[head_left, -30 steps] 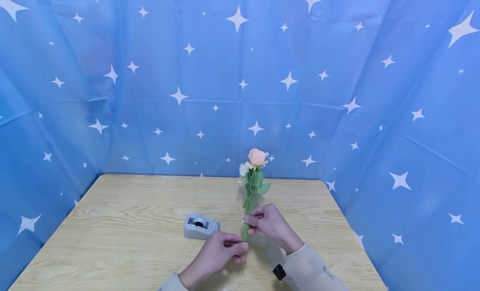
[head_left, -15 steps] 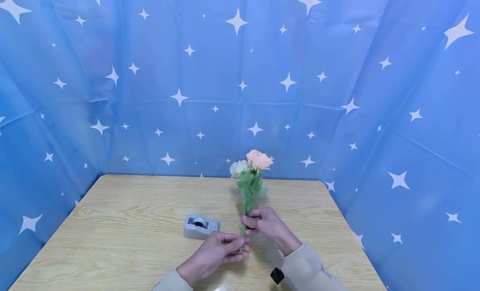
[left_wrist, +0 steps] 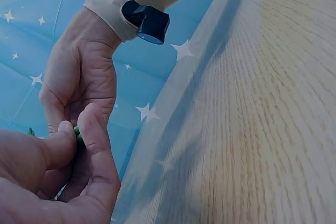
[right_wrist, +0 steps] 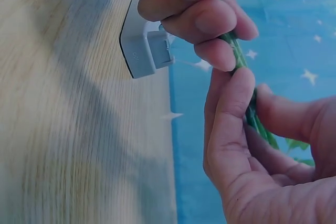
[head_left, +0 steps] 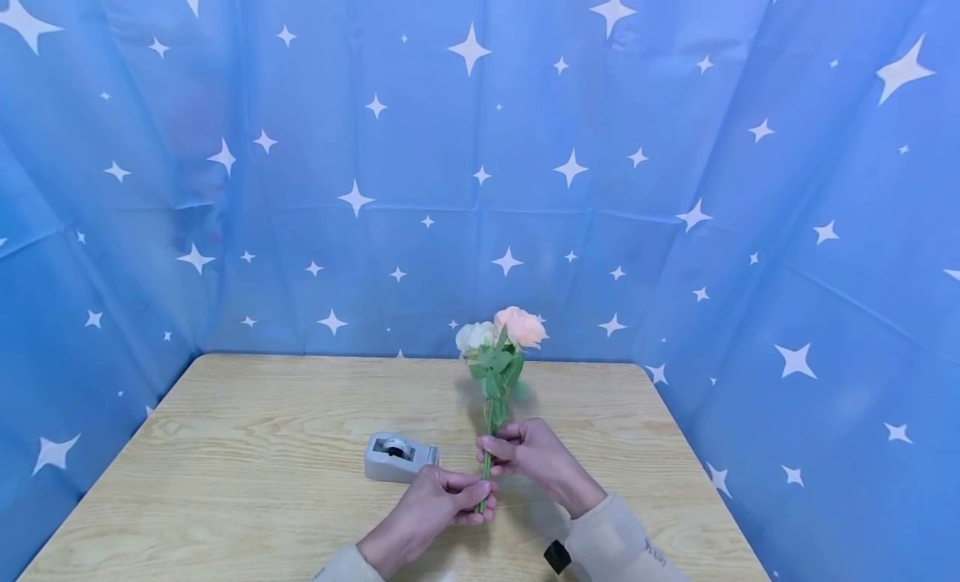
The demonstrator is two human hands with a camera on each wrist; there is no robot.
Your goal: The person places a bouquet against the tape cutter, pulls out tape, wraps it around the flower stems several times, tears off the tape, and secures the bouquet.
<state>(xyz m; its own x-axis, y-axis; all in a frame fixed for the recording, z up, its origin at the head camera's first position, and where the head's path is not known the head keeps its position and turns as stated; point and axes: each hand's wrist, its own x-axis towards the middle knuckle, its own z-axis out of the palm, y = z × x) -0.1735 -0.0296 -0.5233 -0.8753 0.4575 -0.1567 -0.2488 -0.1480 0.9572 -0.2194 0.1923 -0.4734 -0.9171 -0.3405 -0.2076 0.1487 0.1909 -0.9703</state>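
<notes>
Two flowers stand together above the table, a pink rose (head_left: 521, 326) on the right and a white rose (head_left: 474, 337) on the left, over a cluster of green leaves (head_left: 495, 373). Their green stems (right_wrist: 251, 109) run down side by side through both hands. My left hand (head_left: 435, 503) pinches the stems' lower ends between thumb and fingers; in the left wrist view the cut ends (left_wrist: 79, 134) poke out there. Just above it, my right hand (head_left: 536, 455) pinches the same stems. Parts of the stems are hidden behind the fingers.
A grey tape dispenser (head_left: 397, 457) with a roll in it stands on the wooden table (head_left: 225, 482), left of the stems and just behind the left hand. A blue star-patterned curtain (head_left: 420, 148) hangs around the table. A black wrist camera (head_left: 557, 557) sits at the right sleeve.
The flowers have turned and spread, so the white rose now shows fully left of the pink one. The stems have slid lower through the hands; the right hand has shifted slightly down.
</notes>
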